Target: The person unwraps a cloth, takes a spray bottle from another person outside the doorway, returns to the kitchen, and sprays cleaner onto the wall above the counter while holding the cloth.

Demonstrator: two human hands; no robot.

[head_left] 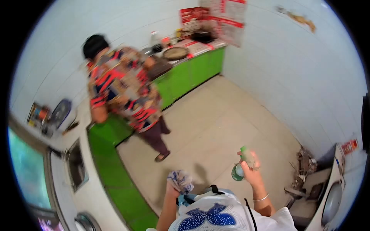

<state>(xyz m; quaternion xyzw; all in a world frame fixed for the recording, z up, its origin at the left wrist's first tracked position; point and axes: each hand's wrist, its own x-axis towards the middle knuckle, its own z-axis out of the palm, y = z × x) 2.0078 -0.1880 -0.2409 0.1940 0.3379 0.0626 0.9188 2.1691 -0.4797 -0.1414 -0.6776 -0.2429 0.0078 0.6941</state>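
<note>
My left hand (172, 189), low in the middle of the view, is closed on a crumpled white cloth with a blue pattern (181, 181). Farther right, my right hand (249, 169) wraps round a bottle (237, 172) with a green top and a green label; the bottle is tilted and slightly blurred. Both hands are in front of my white shirt, well apart, above the pale floor.
A person in a patterned shirt (123, 84) stands at the green-fronted counter (179, 81) on the left. A round tray (175, 53) and a dark pan (202, 36) rest on it. A sink (77, 163) is at left; a cluttered rack (308, 184) stands at lower right.
</note>
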